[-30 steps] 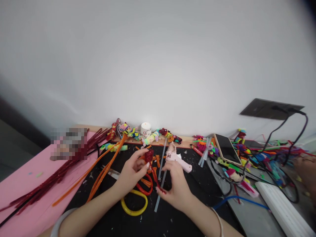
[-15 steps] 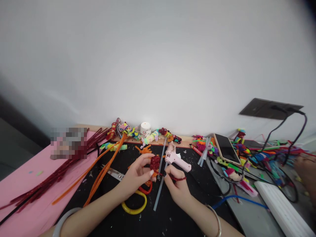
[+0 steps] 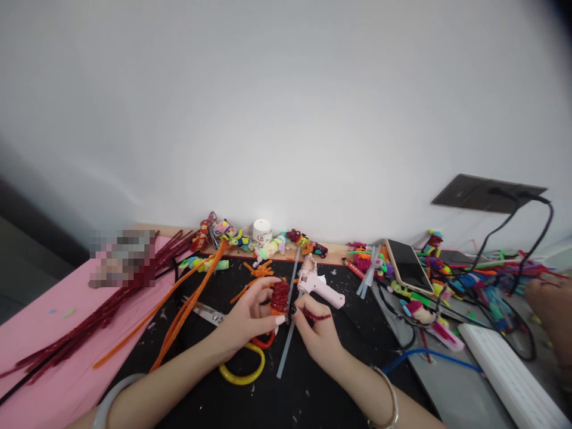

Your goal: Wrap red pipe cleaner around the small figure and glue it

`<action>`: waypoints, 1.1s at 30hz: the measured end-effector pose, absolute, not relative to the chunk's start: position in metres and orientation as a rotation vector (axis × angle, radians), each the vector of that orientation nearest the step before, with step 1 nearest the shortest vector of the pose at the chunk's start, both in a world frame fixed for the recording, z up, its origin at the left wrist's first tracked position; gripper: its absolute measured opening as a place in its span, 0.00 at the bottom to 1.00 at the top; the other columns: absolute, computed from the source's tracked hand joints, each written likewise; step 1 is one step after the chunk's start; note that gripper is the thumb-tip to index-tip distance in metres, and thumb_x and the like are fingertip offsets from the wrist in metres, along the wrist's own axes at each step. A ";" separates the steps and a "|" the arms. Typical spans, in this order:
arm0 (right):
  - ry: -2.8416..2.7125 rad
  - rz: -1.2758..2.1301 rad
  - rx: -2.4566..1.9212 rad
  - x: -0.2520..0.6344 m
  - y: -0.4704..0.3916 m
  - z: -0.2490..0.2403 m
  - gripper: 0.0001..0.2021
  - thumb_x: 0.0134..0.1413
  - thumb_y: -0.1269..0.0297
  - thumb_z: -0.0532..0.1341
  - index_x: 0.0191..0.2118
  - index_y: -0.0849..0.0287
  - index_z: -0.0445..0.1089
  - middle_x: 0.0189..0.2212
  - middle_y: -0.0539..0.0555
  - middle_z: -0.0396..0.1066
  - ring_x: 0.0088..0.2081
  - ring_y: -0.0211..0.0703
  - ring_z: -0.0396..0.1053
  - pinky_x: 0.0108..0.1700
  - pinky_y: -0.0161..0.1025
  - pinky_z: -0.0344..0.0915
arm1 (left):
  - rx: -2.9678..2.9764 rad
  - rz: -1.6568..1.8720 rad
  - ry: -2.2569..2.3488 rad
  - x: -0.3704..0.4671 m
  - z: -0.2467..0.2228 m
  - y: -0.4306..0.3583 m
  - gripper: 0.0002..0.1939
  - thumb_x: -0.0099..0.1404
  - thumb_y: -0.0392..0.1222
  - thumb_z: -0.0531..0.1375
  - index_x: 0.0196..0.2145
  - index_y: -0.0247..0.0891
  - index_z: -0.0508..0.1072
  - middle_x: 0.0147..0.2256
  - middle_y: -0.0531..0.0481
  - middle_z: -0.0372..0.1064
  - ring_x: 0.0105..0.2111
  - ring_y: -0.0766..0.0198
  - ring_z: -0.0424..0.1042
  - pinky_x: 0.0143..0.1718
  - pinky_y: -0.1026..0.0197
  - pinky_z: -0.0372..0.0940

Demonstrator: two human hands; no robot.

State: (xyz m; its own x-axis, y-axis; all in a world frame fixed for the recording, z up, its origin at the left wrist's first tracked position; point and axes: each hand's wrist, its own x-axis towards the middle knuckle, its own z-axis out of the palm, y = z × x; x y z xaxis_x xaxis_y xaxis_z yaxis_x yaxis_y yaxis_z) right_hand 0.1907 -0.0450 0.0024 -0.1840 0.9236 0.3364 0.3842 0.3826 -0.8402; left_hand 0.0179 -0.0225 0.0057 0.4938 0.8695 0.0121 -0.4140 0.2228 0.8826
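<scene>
Between the thumb and fingers of my left hand point(image 3: 252, 310) is a small piece wrapped in red tinsel stem point(image 3: 280, 296), with orange at its lower end. My right hand point(image 3: 315, 333) is closed in a pinch just right of that piece; a thin red strand runs across its fingers. A translucent glue stick point(image 3: 285, 353) lies between the hands on the black mat point(image 3: 308, 390). Behind my right hand rests a pink glue gun point(image 3: 328, 293). Scissors with yellow and red handles point(image 3: 243, 379) lie partly under my left hand.
Orange stems point(image 3: 179, 322) and dark red stems point(image 3: 89, 325) lie left. At the back are small figures point(image 3: 270, 247) and a white roll point(image 3: 262, 231). To the right are a phone point(image 3: 409, 266), coloured stems, cables, a white power strip point(image 3: 504, 369) and another person's hand point(image 3: 549, 307).
My left fingers have turned the red piece slightly, so more of its orange end shows. My right fingertips have moved a little left, closer to it. The view has shifted slightly.
</scene>
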 end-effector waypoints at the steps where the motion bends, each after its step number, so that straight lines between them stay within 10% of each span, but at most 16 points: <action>1: -1.755 0.759 -1.153 0.191 -0.045 0.002 0.10 0.57 0.69 0.52 0.24 0.56 0.58 0.20 0.45 0.55 0.23 0.37 0.54 0.26 0.35 0.52 | 0.993 0.952 0.569 0.019 0.005 -0.023 0.28 0.52 0.33 0.67 0.49 0.44 0.62 0.39 0.49 0.67 0.28 0.68 0.69 0.25 0.68 0.63; 33: -1.705 0.748 -1.148 0.198 -0.034 0.001 0.10 0.58 0.67 0.51 0.25 0.56 0.58 0.21 0.48 0.61 0.24 0.39 0.59 0.27 0.35 0.57 | 0.808 0.765 0.635 0.031 0.013 -0.020 0.31 0.54 0.37 0.66 0.53 0.48 0.59 0.37 0.52 0.67 0.29 0.68 0.70 0.37 0.60 0.65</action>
